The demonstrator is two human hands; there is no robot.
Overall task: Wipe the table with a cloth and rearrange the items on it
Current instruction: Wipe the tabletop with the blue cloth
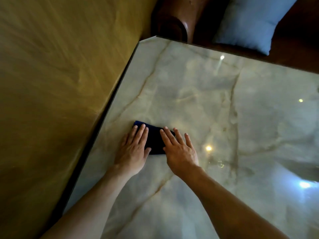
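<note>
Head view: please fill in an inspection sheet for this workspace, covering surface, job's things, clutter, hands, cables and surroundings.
Surface: glossy marble table, pale with brown veins, reflecting several lights.
Job's things: dark blue cloth, folded, lying flat near the table's left edge.
Clutter: nothing seen on the visible part of the table.
Hands: left hand and right hand both flat, fingers straight, pressing on the cloth side by side.
Cables: nothing seen.
Surroundings: yellowish floor to the left; brown seat with a light blue cushion beyond the far edge.

Glossy marble-patterned table [215, 104]; one dark blue folded cloth [155, 142] lies flat near its left edge.
</note>
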